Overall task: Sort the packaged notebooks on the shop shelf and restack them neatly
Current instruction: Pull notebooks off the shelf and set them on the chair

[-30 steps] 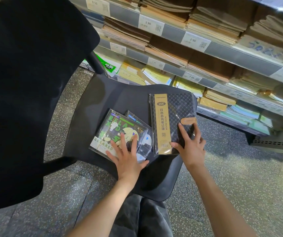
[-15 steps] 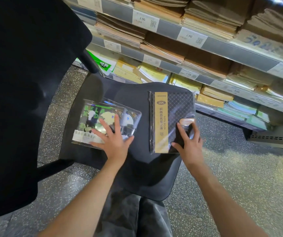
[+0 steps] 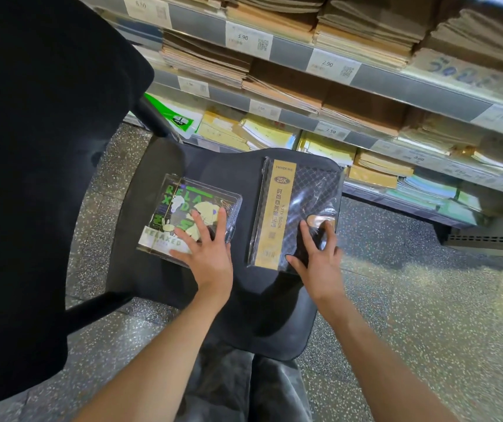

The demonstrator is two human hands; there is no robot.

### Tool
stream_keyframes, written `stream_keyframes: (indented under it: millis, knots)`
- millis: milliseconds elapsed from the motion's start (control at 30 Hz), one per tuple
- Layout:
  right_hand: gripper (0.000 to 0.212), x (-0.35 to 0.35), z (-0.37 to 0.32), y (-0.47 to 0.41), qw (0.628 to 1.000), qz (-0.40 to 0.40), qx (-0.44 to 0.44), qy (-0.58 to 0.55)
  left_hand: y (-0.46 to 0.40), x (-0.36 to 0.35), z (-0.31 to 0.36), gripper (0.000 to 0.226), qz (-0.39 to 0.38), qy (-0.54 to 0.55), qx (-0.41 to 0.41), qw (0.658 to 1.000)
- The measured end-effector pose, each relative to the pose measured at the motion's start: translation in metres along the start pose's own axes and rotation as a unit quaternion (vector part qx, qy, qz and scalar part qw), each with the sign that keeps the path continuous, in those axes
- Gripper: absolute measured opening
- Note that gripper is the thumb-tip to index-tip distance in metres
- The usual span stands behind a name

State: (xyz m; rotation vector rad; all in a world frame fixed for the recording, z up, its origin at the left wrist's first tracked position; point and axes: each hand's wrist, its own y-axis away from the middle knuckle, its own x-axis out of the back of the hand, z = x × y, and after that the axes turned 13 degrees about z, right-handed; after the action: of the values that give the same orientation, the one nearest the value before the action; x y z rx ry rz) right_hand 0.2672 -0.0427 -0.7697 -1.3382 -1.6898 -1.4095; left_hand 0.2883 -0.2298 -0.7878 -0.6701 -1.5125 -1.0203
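Flat left hand (image 3: 206, 257) covers part of a green-printed, plastic-wrapped notebook (image 3: 183, 217); spread right hand (image 3: 320, 257) presses a black quilted gold-banded notebook (image 3: 293, 208) on a dark chair seat (image 3: 244, 300); blurred shelves (image 3: 366, 77) behind.

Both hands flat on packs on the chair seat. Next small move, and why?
Probably pinch and lift the black 25K notebook with the right hand: its fingers rest flat at that pack's near corner, while the left hand steadies the green RELAXED packs.
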Motion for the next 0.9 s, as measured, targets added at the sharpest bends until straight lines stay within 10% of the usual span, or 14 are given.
stream_keyframes:
  millis: [900]
  knots:
    - [0.056,0.059,-0.015,-0.001,0.997,-0.046,0.057,0.014,0.002,0.083,0.026,0.051,-0.021,0.022,-0.090,0.995]
